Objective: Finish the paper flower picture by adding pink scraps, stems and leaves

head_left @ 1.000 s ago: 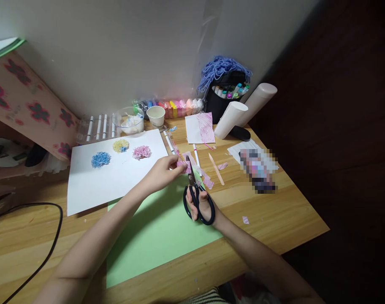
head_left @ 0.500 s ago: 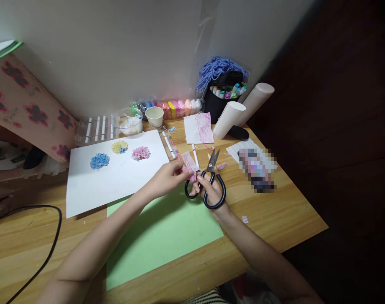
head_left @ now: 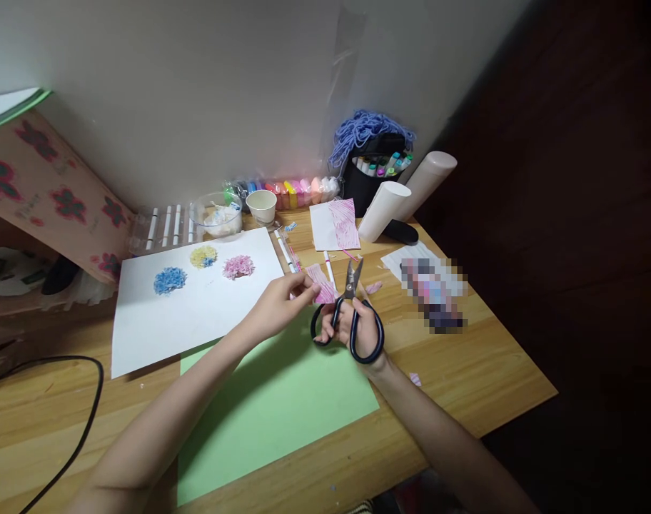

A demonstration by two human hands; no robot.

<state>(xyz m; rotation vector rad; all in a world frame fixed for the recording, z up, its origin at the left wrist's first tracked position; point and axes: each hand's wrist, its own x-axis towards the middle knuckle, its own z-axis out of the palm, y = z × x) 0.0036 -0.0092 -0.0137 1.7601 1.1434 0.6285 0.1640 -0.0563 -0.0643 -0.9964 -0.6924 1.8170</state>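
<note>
Scissors are shifted right, off pink paper, versus a second ago; held by right grip, blades parted. Paper is pinched by left grip, just left of blades; could be miscut if bent.

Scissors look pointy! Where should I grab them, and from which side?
Best by the black handle loops, coming from the person's side, where the right hand already holds the scissors. The loops face the person and look roomy enough for fingers, while the metal blades stand apart and point away, so I'd keep hands off those.
</note>
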